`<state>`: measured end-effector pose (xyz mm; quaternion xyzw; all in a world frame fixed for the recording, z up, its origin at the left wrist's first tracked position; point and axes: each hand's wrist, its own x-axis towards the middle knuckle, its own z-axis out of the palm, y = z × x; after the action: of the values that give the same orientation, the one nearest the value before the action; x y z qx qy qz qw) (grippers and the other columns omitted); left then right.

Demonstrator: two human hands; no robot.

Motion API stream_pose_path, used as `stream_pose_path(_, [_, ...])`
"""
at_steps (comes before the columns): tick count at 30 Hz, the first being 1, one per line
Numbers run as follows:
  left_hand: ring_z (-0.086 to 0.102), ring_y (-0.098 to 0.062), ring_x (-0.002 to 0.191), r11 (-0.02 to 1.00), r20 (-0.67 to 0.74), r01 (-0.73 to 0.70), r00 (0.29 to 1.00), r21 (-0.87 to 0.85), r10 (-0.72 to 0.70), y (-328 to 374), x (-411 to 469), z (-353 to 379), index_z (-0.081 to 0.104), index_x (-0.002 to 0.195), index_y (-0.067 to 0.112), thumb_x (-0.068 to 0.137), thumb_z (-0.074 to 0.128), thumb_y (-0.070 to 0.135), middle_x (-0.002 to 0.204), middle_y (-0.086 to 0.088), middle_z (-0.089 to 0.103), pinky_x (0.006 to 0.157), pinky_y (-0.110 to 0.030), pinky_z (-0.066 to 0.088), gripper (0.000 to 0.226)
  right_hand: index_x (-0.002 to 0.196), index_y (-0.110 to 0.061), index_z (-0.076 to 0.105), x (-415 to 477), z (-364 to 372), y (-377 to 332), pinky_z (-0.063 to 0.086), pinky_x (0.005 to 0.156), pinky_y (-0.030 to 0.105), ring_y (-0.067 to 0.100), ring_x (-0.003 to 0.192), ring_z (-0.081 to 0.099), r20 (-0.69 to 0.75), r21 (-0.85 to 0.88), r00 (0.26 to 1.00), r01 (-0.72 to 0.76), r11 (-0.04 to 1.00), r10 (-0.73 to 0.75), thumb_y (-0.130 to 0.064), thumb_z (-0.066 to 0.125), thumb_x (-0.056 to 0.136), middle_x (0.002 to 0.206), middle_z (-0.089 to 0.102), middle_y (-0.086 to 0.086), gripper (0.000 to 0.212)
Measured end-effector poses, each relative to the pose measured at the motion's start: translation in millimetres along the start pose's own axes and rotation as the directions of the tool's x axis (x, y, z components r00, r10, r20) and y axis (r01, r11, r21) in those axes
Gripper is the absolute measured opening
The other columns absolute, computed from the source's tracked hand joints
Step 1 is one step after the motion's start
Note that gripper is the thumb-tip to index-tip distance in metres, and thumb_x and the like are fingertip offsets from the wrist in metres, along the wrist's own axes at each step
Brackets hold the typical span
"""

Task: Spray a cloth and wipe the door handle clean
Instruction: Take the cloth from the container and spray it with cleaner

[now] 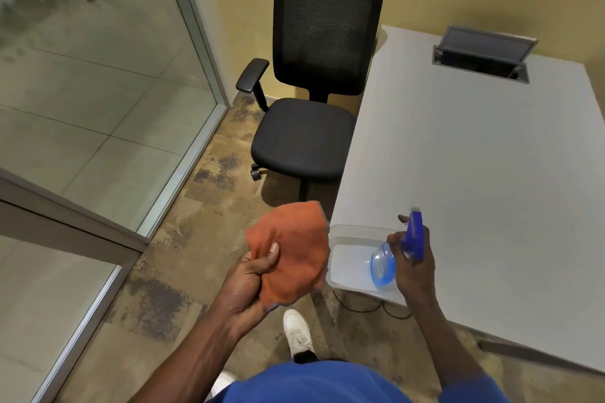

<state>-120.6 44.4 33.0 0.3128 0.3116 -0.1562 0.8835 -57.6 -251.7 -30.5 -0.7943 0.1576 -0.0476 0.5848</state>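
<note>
I judge the task barely begun: spraying is being set up and all the wiping is left, with no door handle in view. My left hand point(253, 275) pinches the soft, nubby orange cloth point(293, 250), held up off the desk's near-left corner. My right hand point(414, 260) is wrapped around the clear spray bottle point(383, 267) with its blue trigger head, above a translucent plastic tub point(348, 232) at that corner of the smooth grey desk point(474, 157).

Spray bottle point(384, 267): no label or print legible — clear plastic, blue head.
Cloth point(294, 252): plain orange, no tag readable.
Elsewhere: no legible text.
</note>
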Motion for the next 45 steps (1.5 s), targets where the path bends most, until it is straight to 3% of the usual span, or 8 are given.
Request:
stream_pose_path(2, [0.086, -0.042, 0.116, 0.999, -0.009, -0.036, 0.999, 0.001, 0.036, 3, 2, -3, 0.07, 0.147, 0.001, 0.098, 0.072, 0.011, 0.141, -0.028, 0.08, 0.083, -0.05, 0.073, 0.05, 0.151, -0.015, 0.048, 2, -1, -14, 0.058, 0.096, 0.029, 0.023, 0.111, 0.064, 0.021, -0.023, 1.0, 0.017, 1.0, -0.017, -0.011, 0.069, 0.101, 0.126, 0.064, -0.008, 0.054])
stream_pose_path(8, [0.084, -0.038, 0.122, 0.991, 0.024, -0.121, 0.992, -0.056, 0.122, 18, 6, -9, 0.079, 0.138, 0.007, 0.103, 0.065, 0.013, 0.144, -0.023, 0.08, 0.089, -0.047, 0.072, 0.039, 0.138, -0.001, 0.053, -11, -18, -96, 0.055, 0.082, 0.005, 0.019, 0.094, 0.069, 0.294, -0.132, 0.927, 0.28, 0.951, -0.232, -0.035, 0.068, 0.085, 0.126, 0.068, 0.005, 0.064])
stream_pose_path(12, [0.085, -0.036, 0.12, 0.985, 0.041, -0.166, 0.985, -0.055, 0.168, 25, 10, -10, 0.089, 0.126, 0.01, 0.102, 0.065, 0.014, 0.142, -0.021, 0.081, 0.091, -0.046, 0.072, 0.035, 0.134, -0.006, 0.058, -21, -7, -130, 0.06, 0.078, 0.029, 0.031, 0.087, 0.071, 0.537, -0.2, 0.815, 0.375, 0.905, -0.22, -0.043, 0.071, 0.083, 0.112, 0.073, 0.009, 0.065])
stream_pose_path(17, [0.086, -0.032, 0.119, 0.977, 0.008, -0.205, 0.979, -0.059, 0.205, 30, 13, -13, 0.083, 0.136, 0.006, 0.099, 0.068, 0.015, 0.141, -0.02, 0.082, 0.092, -0.044, 0.072, 0.041, 0.12, -0.023, 0.062, -31, 17, -136, 0.053, 0.073, 0.022, 0.024, 0.08, 0.066, 0.672, -0.24, 0.724, 0.413, 0.879, -0.157, -0.067, 0.07, 0.083, 0.09, 0.071, -0.021, 0.058])
stream_pose_path(25, [0.088, -0.029, 0.111, 0.973, 0.018, -0.219, 0.975, -0.068, 0.221, 29, 15, -13, 0.071, 0.146, -0.001, 0.098, 0.068, 0.015, 0.134, -0.021, 0.084, 0.087, -0.04, 0.072, 0.05, 0.115, -0.028, 0.059, -37, 36, -138, 0.047, 0.069, 0.01, 0.012, 0.078, 0.064, 0.714, -0.257, 0.689, 0.423, 0.869, -0.124, -0.07, 0.067, 0.081, 0.081, 0.063, -0.024, 0.055])
stream_pose_path(31, [0.087, -0.03, 0.112, 0.974, 0.023, -0.217, 0.976, -0.063, 0.218, 26, 17, -11, 0.071, 0.145, 0.0, 0.099, 0.068, 0.016, 0.136, -0.022, 0.083, 0.089, -0.041, 0.072, 0.049, 0.125, -0.028, 0.051, -42, 37, -143, 0.042, 0.072, 0.004, 0.009, 0.081, 0.061, 0.752, -0.321, 0.657, 0.42, 0.849, -0.04, -0.068, 0.062, 0.076, 0.105, 0.063, -0.009, 0.064])
stream_pose_path(37, [0.087, -0.033, 0.114, 0.98, 0.029, -0.192, 0.981, -0.058, 0.194, 22, 20, -15, 0.084, 0.132, 0.004, 0.101, 0.069, 0.015, 0.138, -0.024, 0.082, 0.089, -0.044, 0.072, 0.036, 0.129, -0.017, 0.057, -44, 36, -148, 0.041, 0.071, 0.003, 0.011, 0.081, 0.059, 0.75, -0.297, 0.657, 0.445, 0.845, -0.082, -0.055, 0.072, 0.086, 0.107, 0.069, -0.001, 0.06])
stream_pose_path(45, [0.086, -0.034, 0.116, 0.985, 0.033, -0.168, 0.985, -0.041, 0.17, 19, 17, -11, 0.07, 0.148, 0.003, 0.1, 0.068, 0.016, 0.141, -0.022, 0.081, 0.089, -0.045, 0.072, 0.05, 0.134, -0.017, 0.057, -46, 35, -149, 0.045, 0.071, 0.003, 0.016, 0.081, 0.063, 0.711, -0.279, 0.695, 0.414, 0.867, -0.103, -0.062, 0.065, 0.079, 0.104, 0.071, 0.002, 0.072])
